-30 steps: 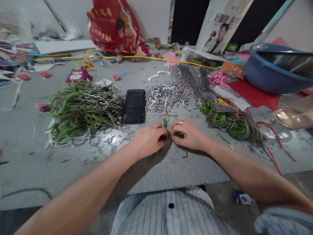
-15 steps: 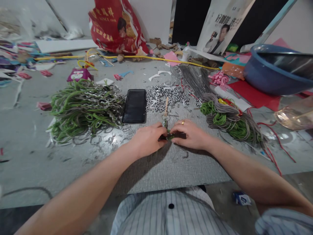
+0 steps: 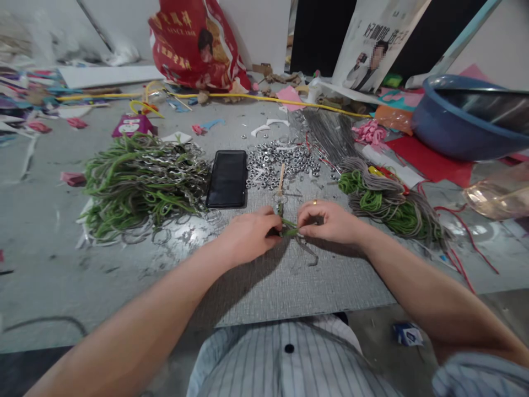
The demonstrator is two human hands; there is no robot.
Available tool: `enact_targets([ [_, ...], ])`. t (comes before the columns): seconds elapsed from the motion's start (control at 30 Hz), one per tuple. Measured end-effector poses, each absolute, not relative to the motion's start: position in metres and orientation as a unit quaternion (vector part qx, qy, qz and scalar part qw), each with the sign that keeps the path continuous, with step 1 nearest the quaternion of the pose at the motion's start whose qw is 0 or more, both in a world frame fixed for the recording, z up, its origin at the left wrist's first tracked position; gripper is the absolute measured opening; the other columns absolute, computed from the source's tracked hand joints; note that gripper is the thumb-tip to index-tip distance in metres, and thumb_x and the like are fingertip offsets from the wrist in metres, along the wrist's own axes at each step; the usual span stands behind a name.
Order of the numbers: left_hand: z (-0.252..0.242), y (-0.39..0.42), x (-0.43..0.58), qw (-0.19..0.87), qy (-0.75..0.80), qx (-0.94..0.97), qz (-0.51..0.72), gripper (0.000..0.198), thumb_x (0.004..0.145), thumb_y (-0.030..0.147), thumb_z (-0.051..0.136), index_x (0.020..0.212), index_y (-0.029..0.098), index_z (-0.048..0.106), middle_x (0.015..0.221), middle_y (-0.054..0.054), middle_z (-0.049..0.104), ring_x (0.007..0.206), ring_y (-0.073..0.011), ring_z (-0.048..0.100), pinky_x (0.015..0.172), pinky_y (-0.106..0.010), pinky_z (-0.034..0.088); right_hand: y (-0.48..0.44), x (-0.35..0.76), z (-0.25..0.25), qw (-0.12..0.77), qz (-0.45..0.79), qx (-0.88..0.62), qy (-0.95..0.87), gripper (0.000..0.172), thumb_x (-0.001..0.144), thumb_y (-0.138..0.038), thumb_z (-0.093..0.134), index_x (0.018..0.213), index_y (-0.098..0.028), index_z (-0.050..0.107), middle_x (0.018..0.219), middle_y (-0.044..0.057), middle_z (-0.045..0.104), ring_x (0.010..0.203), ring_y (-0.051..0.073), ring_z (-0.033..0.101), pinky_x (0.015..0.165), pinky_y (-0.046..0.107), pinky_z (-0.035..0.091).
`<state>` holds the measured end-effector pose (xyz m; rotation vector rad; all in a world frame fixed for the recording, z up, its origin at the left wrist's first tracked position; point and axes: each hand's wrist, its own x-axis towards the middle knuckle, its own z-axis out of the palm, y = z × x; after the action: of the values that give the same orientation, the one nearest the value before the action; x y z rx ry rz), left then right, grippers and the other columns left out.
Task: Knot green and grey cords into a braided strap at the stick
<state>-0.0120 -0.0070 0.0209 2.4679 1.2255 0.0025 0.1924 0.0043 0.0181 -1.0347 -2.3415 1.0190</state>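
Between my hands, green and grey cords (image 3: 290,230) are stretched over the table near its front edge. My left hand (image 3: 252,234) pinches them at the left, next to a short knotted piece (image 3: 280,209) that points away from me. My right hand (image 3: 326,220), a ring on one finger, has thumb and forefinger closed on the cords' right part. A grey cord end (image 3: 313,259) trails on the table below my right hand. Just beyond the knotted piece lies a thin wooden stick (image 3: 281,177). My fingers hide the exact grip points.
A black phone (image 3: 227,179) lies beside scattered metal nuts (image 3: 281,162). Finished-looking green and grey cord pieces (image 3: 140,182) heap up at the left, cord bundles (image 3: 384,201) at the right. A blue basin (image 3: 438,121) and a red bag (image 3: 194,49) stand farther back.
My right hand has moved a little to the right, away from my left hand, drawing the cords out between them. My left hand stays almost in place.
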Motion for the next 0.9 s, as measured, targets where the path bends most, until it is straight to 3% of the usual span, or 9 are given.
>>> enact_targets([
  [0.23, 0.034, -0.004, -0.022, 0.209, 0.461, 0.861, 0.047, 0.022, 0.074, 0.032, 0.048, 0.091, 0.018, 0.053, 0.098, -0.004, 0.056, 0.071, -0.0141, 0.055, 0.060, -0.025, 0.040, 0.008, 0.194, 0.013, 0.158, 0.315, -0.362, -0.863, 0.004, 0.072, -0.017, 0.060, 0.068, -0.017, 0.062, 0.070, 0.002, 0.062, 0.069, 0.013, 0.055, 0.070, 0.028, 0.040],
  [0.37, 0.042, -0.004, -0.025, 0.169, 0.465, 0.868, -0.039, 0.021, 0.076, 0.035, 0.045, 0.077, 0.019, 0.058, 0.081, -0.003, 0.061, 0.071, -0.0169, 0.057, 0.058, -0.026, 0.038, 0.008, 0.192, 0.012, 0.145, 0.285, -0.366, -0.874, 0.005, 0.074, -0.019, 0.059, 0.070, -0.016, 0.062, 0.070, 0.002, 0.063, 0.070, 0.013, 0.055, 0.074, 0.030, 0.038],
  [0.5, 0.042, -0.009, -0.019, 0.139, 0.440, 0.882, -0.097, 0.026, 0.075, 0.041, 0.045, 0.078, 0.019, 0.060, 0.081, -0.005, 0.064, 0.075, -0.0214, 0.059, 0.057, -0.028, 0.040, 0.007, 0.192, 0.012, 0.134, 0.277, -0.377, -0.873, 0.006, 0.074, -0.020, 0.059, 0.071, -0.016, 0.062, 0.071, 0.002, 0.064, 0.071, 0.014, 0.056, 0.076, 0.031, 0.036],
  [0.7, 0.037, -0.012, -0.015, 0.118, 0.433, 0.886, -0.114, 0.024, 0.077, 0.027, 0.037, 0.077, 0.019, 0.060, 0.082, -0.007, 0.065, 0.076, -0.0223, 0.061, 0.058, -0.030, 0.041, 0.005, 0.191, 0.014, 0.130, 0.274, -0.393, -0.868, 0.004, 0.073, -0.019, 0.060, 0.070, -0.017, 0.063, 0.070, 0.001, 0.065, 0.072, 0.014, 0.056, 0.079, 0.033, 0.034],
  [0.9, 0.039, -0.009, -0.018, 0.127, 0.427, 0.884, -0.141, 0.022, 0.070, 0.022, 0.038, 0.071, 0.019, 0.060, 0.075, -0.007, 0.065, 0.070, -0.0219, 0.060, 0.052, -0.029, 0.037, 0.005, 0.194, 0.017, 0.153, 0.365, -0.400, -0.827, 0.007, 0.072, -0.020, 0.057, 0.070, -0.015, 0.061, 0.071, 0.003, 0.064, 0.071, 0.014, 0.056, 0.071, 0.029, 0.040],
])
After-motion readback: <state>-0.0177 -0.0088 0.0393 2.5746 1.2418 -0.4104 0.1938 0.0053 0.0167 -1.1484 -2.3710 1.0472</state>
